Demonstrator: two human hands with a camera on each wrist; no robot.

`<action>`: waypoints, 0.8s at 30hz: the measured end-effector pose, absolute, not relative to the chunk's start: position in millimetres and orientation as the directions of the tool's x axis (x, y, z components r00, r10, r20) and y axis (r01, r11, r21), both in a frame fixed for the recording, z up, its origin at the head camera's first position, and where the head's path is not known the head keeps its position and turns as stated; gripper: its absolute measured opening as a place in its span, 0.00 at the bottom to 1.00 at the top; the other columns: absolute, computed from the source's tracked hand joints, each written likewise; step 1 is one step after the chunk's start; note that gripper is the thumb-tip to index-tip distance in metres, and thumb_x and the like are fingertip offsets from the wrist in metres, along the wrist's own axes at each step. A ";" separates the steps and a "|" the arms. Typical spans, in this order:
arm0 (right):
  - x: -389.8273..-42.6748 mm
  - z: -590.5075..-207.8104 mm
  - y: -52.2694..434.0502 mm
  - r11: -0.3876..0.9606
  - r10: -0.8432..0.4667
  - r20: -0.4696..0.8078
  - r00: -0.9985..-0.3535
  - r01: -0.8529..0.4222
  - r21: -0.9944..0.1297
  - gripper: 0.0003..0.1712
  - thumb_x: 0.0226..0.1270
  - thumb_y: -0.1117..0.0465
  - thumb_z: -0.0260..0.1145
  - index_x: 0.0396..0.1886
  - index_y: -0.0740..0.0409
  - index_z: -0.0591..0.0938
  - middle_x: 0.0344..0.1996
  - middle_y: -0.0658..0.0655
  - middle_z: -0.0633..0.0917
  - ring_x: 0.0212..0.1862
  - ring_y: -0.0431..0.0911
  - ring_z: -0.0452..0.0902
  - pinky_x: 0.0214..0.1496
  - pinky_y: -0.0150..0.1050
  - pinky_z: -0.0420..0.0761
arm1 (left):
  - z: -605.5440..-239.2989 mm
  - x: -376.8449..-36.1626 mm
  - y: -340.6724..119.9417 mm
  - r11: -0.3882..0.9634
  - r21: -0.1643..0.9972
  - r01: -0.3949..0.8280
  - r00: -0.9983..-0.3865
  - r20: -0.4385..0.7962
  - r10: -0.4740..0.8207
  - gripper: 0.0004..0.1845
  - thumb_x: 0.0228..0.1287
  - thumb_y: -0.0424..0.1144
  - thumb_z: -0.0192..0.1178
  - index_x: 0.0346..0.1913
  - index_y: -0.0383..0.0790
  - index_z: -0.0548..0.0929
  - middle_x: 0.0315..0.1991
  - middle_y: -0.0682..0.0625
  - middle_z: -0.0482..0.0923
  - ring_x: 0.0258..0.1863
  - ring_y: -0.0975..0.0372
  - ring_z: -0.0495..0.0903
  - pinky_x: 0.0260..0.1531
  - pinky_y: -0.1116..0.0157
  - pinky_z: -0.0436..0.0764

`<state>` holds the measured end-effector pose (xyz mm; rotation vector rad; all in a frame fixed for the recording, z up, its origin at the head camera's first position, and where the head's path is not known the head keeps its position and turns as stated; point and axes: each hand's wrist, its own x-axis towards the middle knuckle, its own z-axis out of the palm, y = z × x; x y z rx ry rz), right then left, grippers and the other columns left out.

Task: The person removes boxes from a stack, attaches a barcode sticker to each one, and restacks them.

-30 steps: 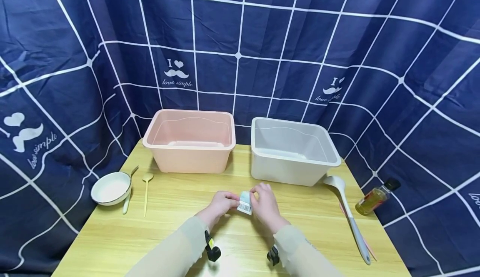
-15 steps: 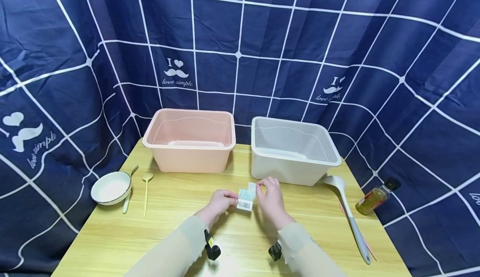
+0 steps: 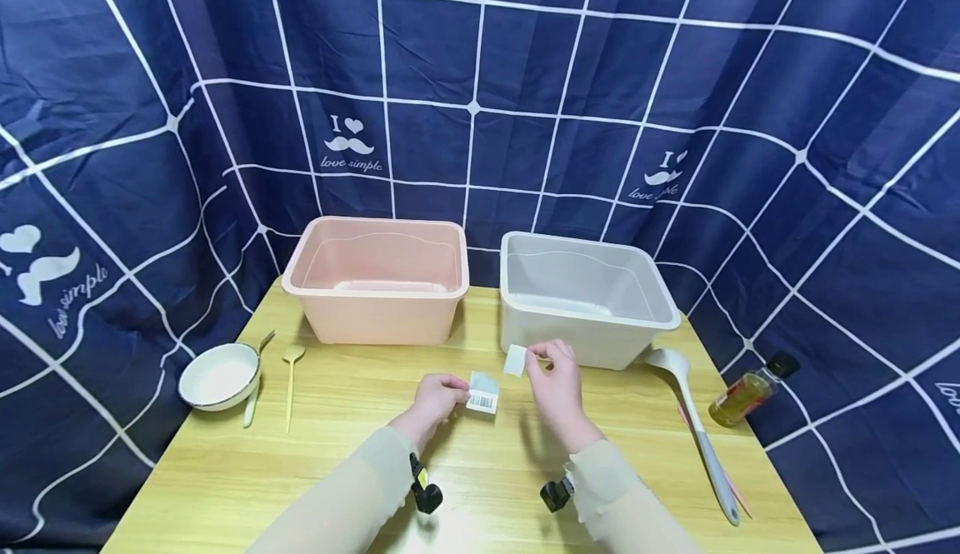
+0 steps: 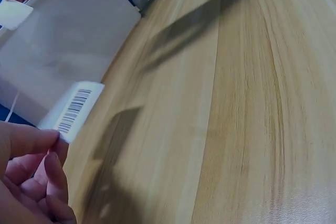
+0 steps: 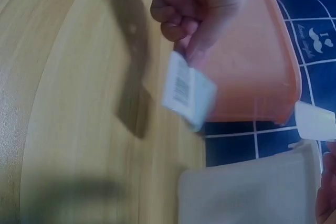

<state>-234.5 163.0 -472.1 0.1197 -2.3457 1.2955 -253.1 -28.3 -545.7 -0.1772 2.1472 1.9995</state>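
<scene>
My left hand point(image 3: 433, 401) pinches a small pale-blue and white packet point(image 3: 482, 396) by its left edge, between thumb and fingers. Its white panel, printed with a barcode point(image 4: 75, 110), shows in both wrist views. Between the thumb and fingers of my right hand point(image 3: 557, 381) is a small white square piece point(image 3: 514, 360), thin like paper or film, held up in front of the grey bin point(image 3: 573, 341). A gap separates this piece from the packet. Both hands are above the wooden table point(image 3: 465, 471).
A pink bin point(image 3: 382, 316) stands at the back left. On the left are a white pan-shaped dish point(image 3: 220, 376), a fork point(image 3: 266, 340) and a yellow spoon point(image 3: 291, 383). A white-and-grey ladle point(image 3: 693, 421) and an oil bottle point(image 3: 750, 391) lie or stand on the right.
My right hand has drawn the white piece away from the packet, up and to the right. Earlier the two were together. The left hand has stayed nearly in place with the packet.
</scene>
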 end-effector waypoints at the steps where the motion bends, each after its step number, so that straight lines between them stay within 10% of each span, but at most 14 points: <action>1: -234.4 -472.4 163.3 0.553 0.140 0.429 -0.893 -0.289 -0.781 0.02 0.64 0.70 0.66 0.35 0.64 0.84 0.37 0.55 0.82 0.44 0.49 0.73 0.45 0.42 0.72 | -545.6 -253.6 -28.3 0.094 0.972 -0.217 -0.974 -0.221 0.037 0.05 0.52 0.22 0.65 0.33 0.29 0.85 0.25 0.49 0.79 0.18 0.65 0.70 0.13 0.74 0.66; 14: -230.6 -487.7 159.6 0.566 0.118 0.435 -0.892 -0.300 -0.768 0.02 0.63 0.70 0.66 0.33 0.64 0.85 0.33 0.54 0.82 0.41 0.51 0.73 0.43 0.53 0.75 | -543.3 -254.7 -38.1 0.336 0.924 -0.184 -0.980 -0.149 -0.129 0.16 0.50 0.29 0.69 0.44 0.33 0.87 0.37 0.45 0.82 0.36 0.55 0.77 0.36 0.61 0.76; 24: -228.8 -491.0 151.6 0.636 0.056 0.494 -0.868 -0.350 -0.687 0.02 0.62 0.71 0.68 0.34 0.64 0.84 0.35 0.54 0.81 0.43 0.52 0.72 0.45 0.48 0.73 | -486.4 -241.9 -17.6 0.177 0.981 -0.078 -0.995 -0.066 -0.070 0.07 0.54 0.36 0.73 0.32 0.35 0.88 0.31 0.49 0.84 0.36 0.57 0.80 0.44 0.55 0.78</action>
